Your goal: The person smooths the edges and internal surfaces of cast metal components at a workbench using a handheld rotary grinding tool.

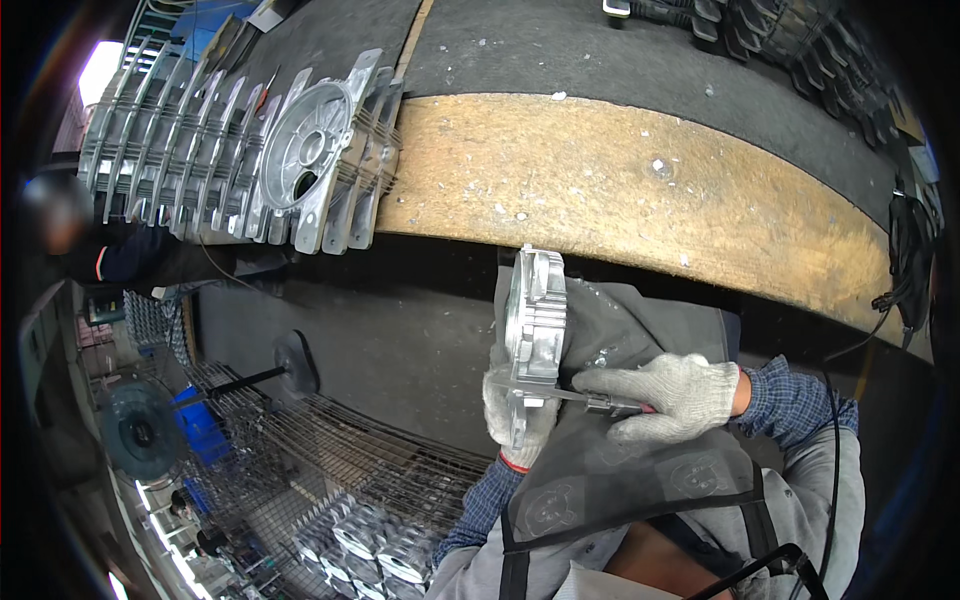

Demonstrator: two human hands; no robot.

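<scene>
Just below the curved wooden edge of the worktop point(640, 190), over the person's grey apron point(640, 470), the left hand point(515, 415) in a white knit glove holds a cast aluminium housing point(535, 320) upright, edge-on to the camera, its fingers wrapped around the lower part of the casting from behind. The right hand point(675, 395), also gloved, grips a slim hand tool point(590, 400) with a dark and red handle, fingers closed on it, the metal tip lying against the housing's lower flange. On the worktop's far left, a row of similar aluminium castings point(230, 160) stands on edge, packed side by side, one round face turned toward the camera. Lower left, a wire basket point(340, 470) holds more silvery parts, with a blue bin point(205, 425) just beside it. Black cable point(905, 270) hangs at the worktop's right end.
</scene>
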